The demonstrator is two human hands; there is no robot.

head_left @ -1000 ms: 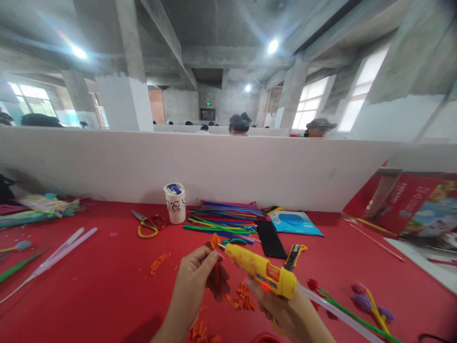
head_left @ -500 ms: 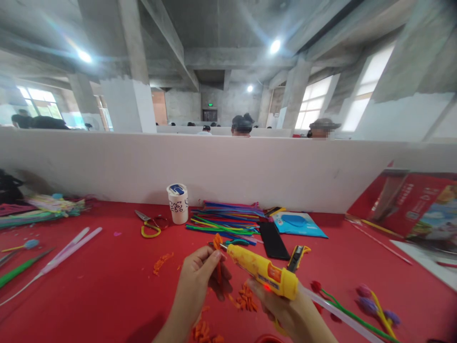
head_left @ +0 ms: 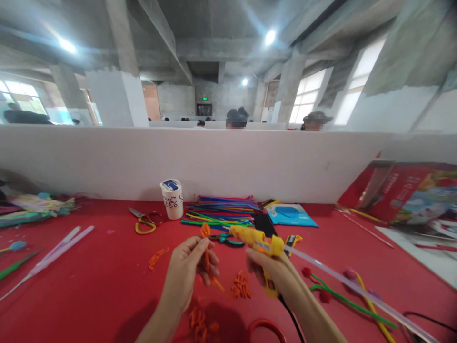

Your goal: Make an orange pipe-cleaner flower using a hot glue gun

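My left hand (head_left: pixel 194 259) pinches an orange pipe cleaner (head_left: pixel 206 232) whose upper end is bunched into a small looped head and whose stem hangs below the fingers. My right hand (head_left: pixel 267 267) is wrapped round the handle of a yellow hot glue gun (head_left: pixel 255 238), a long clear glue stick (head_left: pixel 332 269) trailing out of its back. The gun's nozzle points left toward the orange head but stands apart from it. Beneath and between the hands lie small orange pipe cleaner pieces (head_left: pixel 242 286), with another orange pile (head_left: pixel 198 321) nearer me.
Pliers (head_left: pixel 230 239), a bundle of coloured pipe cleaners (head_left: pixel 221 209), a white cup (head_left: pixel 172 200) and scissors (head_left: pixel 143 223) lie toward the white partition (head_left: pixel 143 162). A black phone (head_left: pixel 264 224), blue wipes packet (head_left: pixel 293 214) and utility knife (head_left: pixel 293 242) are beyond the gun. A red ring (head_left: pixel 266 328) sits in front.
The glue gun has drawn away from the orange pipe cleaner head, to the right and up, uncovering the pliers. My left hand still holds its piece. The view has shifted slightly.
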